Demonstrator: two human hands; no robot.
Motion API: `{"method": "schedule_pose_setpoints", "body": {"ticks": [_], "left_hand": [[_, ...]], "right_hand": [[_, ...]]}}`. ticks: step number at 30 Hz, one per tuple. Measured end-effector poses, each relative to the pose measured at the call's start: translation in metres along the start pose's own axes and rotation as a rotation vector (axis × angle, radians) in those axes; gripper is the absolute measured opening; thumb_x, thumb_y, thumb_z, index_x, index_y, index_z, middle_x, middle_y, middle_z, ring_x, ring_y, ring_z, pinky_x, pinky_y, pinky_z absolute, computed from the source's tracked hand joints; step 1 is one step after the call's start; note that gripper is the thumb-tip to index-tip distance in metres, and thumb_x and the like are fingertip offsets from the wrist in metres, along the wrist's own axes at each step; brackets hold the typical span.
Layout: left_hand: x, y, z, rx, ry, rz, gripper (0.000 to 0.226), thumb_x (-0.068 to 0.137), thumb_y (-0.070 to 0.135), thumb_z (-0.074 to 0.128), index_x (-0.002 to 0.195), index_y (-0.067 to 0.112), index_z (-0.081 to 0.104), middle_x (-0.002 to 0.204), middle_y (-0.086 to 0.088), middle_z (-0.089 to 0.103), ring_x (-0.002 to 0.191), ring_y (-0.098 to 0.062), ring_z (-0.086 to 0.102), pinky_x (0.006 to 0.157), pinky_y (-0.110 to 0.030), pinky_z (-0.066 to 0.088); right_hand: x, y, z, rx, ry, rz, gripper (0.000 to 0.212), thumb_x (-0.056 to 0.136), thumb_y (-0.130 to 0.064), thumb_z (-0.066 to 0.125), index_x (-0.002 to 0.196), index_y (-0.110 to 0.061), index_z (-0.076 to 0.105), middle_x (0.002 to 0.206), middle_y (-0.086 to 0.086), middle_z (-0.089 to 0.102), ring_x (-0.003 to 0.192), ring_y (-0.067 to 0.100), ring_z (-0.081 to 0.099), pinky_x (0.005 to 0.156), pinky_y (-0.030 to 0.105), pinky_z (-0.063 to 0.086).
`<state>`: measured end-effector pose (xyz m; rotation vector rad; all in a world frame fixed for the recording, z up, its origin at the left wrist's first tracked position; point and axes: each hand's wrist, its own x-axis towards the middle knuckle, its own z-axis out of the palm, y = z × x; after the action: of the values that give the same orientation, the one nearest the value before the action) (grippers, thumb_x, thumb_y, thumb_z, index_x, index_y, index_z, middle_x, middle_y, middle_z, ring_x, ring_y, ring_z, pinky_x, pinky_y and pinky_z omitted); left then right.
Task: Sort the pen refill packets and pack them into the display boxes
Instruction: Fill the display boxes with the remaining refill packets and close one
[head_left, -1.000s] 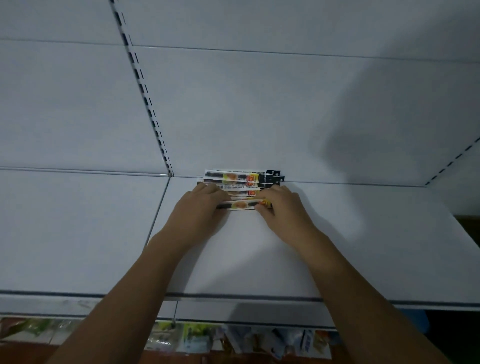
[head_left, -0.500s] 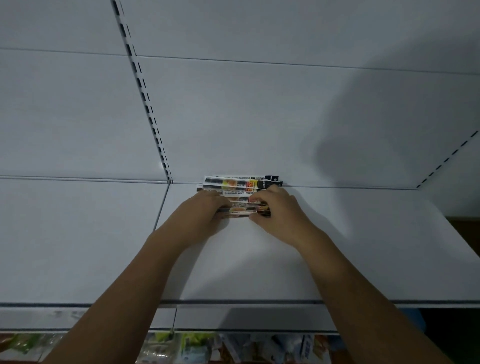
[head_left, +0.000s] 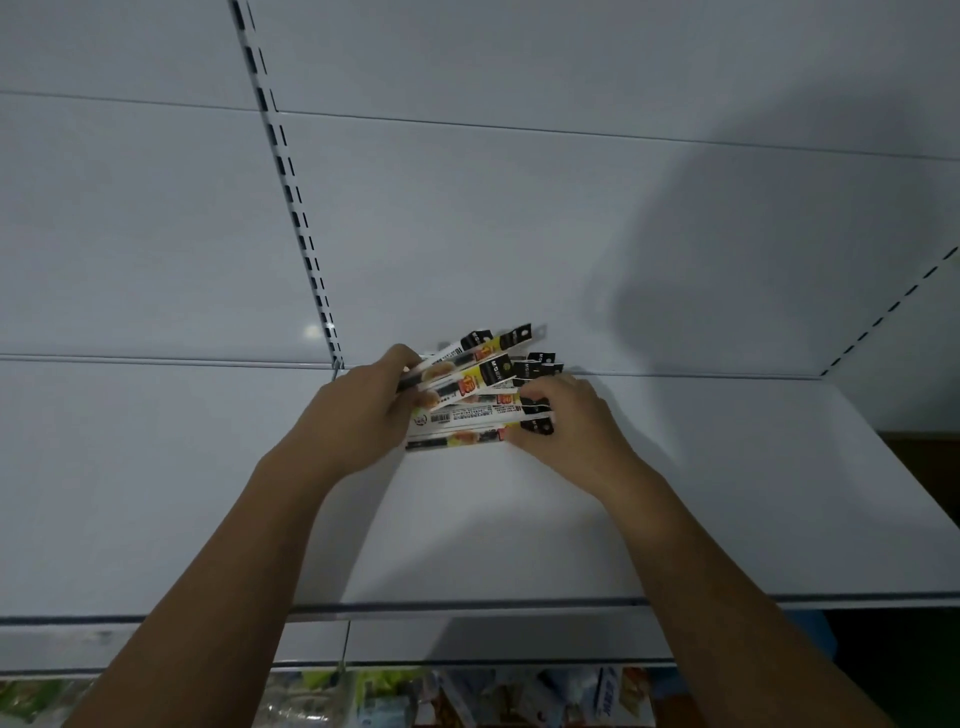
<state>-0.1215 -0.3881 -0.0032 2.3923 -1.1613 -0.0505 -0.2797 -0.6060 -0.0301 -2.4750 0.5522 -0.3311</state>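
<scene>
Several long, narrow pen refill packets (head_left: 475, 400), white with black and yellow ends, are bunched at the back of a white shelf (head_left: 519, 519). My left hand (head_left: 358, 410) grips their left ends and tilts the upper packets up, so the bunch fans out. My right hand (head_left: 566, 421) curls round the black right ends of the lower packets, which lie flat on the shelf. No display box is in view.
White back panels (head_left: 467, 234) with a slotted upright (head_left: 306, 234) rise behind the shelf. A second slotted upright (head_left: 893, 306) stands at the right. Below the shelf's front edge (head_left: 467, 605), packaged goods (head_left: 415, 696) fill a lower shelf.
The packets lay in a flat, level stack against the back wall. Now my left hand has lifted the upper ones at an angle, and the bunch has fanned out toward me.
</scene>
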Motion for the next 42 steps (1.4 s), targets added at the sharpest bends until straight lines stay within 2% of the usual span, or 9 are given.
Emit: {"method": "schedule_pose_setpoints", "body": {"ticks": [10,17,24,27,31,34,37,39,42], "left_hand": [[-0.004,0.010,0.005,-0.214,-0.147,-0.012,0.018,0.108,0.032,0.049,0.122,0.026,0.058,0.103,0.002,0.072,0.085,-0.018,0.069,0.076,-0.043,0.058],[-0.004,0.013,0.005,-0.264,-0.163,0.027,0.024,0.109,0.014,0.043,0.131,0.022,0.049,0.109,0.002,0.068,0.089,-0.015,0.064,0.074,-0.033,0.051],[-0.002,0.014,0.000,-0.319,-0.116,0.023,0.034,0.107,0.003,0.040,0.119,0.034,0.048,0.099,0.015,0.065,0.086,0.000,0.062,0.068,-0.023,0.043],[-0.002,0.019,-0.002,-0.405,-0.121,0.040,0.038,0.108,0.006,0.044,0.107,0.043,0.056,0.093,0.021,0.065,0.087,0.002,0.060,0.071,-0.022,0.042],[-0.006,0.030,-0.005,-0.578,-0.175,0.094,0.049,0.102,-0.005,0.043,0.118,0.036,0.065,0.097,0.018,0.069,0.087,-0.005,0.063,0.077,-0.020,0.047],[-0.008,0.037,-0.004,-0.673,-0.222,0.094,0.052,0.102,-0.006,0.042,0.114,0.040,0.066,0.088,-0.001,0.069,0.076,-0.017,0.060,0.075,-0.032,0.048],[-0.010,0.043,-0.003,-0.782,-0.280,0.077,0.043,0.105,0.014,0.047,0.132,0.045,0.062,0.120,-0.017,0.068,0.103,-0.035,0.064,0.095,-0.049,0.051],[-0.011,0.047,-0.002,-0.817,-0.299,0.070,0.040,0.106,0.015,0.049,0.137,0.039,0.061,0.126,-0.006,0.070,0.117,-0.028,0.065,0.105,-0.046,0.050],[-0.011,0.053,-0.005,-0.890,-0.333,0.022,0.036,0.108,0.009,0.049,0.136,0.029,0.061,0.123,0.010,0.074,0.118,-0.009,0.068,0.100,-0.029,0.054]], "right_hand": [[0.002,-0.001,0.006,-0.098,-0.070,-0.046,0.038,0.085,-0.050,0.078,0.120,-0.036,0.071,0.113,-0.007,0.061,0.109,0.018,0.049,0.095,0.041,0.044],[0.005,-0.008,-0.004,-0.012,-0.190,-0.048,0.017,0.087,-0.032,0.082,0.084,-0.038,0.066,0.096,-0.015,0.064,0.094,0.009,0.061,0.088,0.039,0.053],[0.008,-0.025,-0.040,0.245,-0.170,-0.088,0.013,0.088,-0.023,0.082,0.094,-0.033,0.078,0.095,-0.017,0.073,0.090,-0.002,0.066,0.075,0.019,0.049],[0.009,-0.036,-0.047,0.465,-0.062,-0.025,0.028,0.081,-0.018,0.089,0.105,-0.024,0.076,0.104,-0.013,0.074,0.092,-0.004,0.070,0.073,0.014,0.053],[0.015,-0.043,-0.039,0.859,0.012,0.053,0.033,0.084,-0.002,0.082,0.115,-0.009,0.072,0.101,0.007,0.080,0.092,0.025,0.078,0.076,0.035,0.062],[0.017,-0.044,-0.030,0.866,0.012,0.039,0.015,0.091,-0.003,0.076,0.104,-0.010,0.077,0.096,0.008,0.080,0.085,0.021,0.076,0.078,0.036,0.061],[0.016,-0.051,-0.024,0.874,0.049,0.053,0.005,0.093,-0.012,0.075,0.093,-0.011,0.080,0.094,0.014,0.078,0.078,0.024,0.070,0.078,0.044,0.062],[0.015,-0.057,-0.022,0.903,0.065,0.065,0.009,0.095,-0.015,0.074,0.100,-0.013,0.080,0.101,0.019,0.077,0.083,0.034,0.072,0.080,0.049,0.062],[0.012,-0.065,-0.023,0.932,0.061,0.070,0.014,0.099,-0.014,0.069,0.104,-0.003,0.076,0.098,0.028,0.073,0.065,0.022,0.071,0.055,0.034,0.057]]}}
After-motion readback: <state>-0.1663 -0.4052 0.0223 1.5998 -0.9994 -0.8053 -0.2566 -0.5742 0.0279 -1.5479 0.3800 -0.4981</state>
